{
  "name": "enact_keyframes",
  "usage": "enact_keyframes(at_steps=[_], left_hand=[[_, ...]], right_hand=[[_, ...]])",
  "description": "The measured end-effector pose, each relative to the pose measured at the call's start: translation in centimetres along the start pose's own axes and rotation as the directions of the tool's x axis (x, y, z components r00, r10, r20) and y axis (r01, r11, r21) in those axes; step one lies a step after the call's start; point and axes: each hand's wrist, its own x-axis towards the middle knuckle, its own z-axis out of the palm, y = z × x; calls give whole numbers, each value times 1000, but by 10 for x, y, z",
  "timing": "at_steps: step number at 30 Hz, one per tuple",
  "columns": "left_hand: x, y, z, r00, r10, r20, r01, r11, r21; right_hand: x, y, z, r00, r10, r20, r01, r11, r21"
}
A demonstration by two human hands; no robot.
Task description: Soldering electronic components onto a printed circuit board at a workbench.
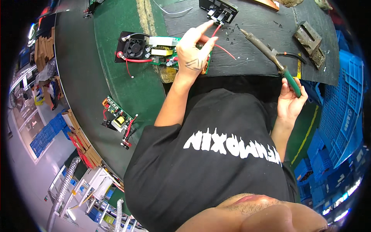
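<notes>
My left hand (192, 50) reaches over the near edge of the black bench mat, with a thin red wire (225, 50) between its thumb and fingers. One end of that wire meets metal terminals on a black socket panel (223, 13), where my index fingertip also lies. The other end trails loose on the mat. In my right hand (290, 101) is a soldering iron (266, 51), held by its green handle. Its tip points up and left, short of the panel and apart from the wire. Partly under my left hand and wrist sits a green circuit board (162, 58) with a black fan (135, 48).
A dirty metal soldering-iron stand (309, 40) is on the mat at right, beside a black cable (295, 56). Another circuit board (117, 116) lies on the dark conveyor belt (91, 98) to the left. Blue crates (349, 104) stand at far right.
</notes>
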Motion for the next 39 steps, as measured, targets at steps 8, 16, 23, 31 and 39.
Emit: enact_keyframes(at_steps=[8,16,23,31,39], left_hand=[[5,-6,0,973,230,-28,-215,939,268],[22,6,-2,865,500,38,-449,739,502],[29,0,2,845,534,27,-491,754,436],[30,0,3,845,534,22,-485,751,448],[38,8,-1,872,478,106,-473,766,435]], right_hand=[[8,11,18,995,14,100,-5,996,-85],[11,15,19,997,-1,83,16,983,-183],[14,21,16,999,9,43,-3,991,-135],[17,21,21,1000,6,19,-2,987,-161],[20,25,25,1000,11,6,-9,984,-179]])
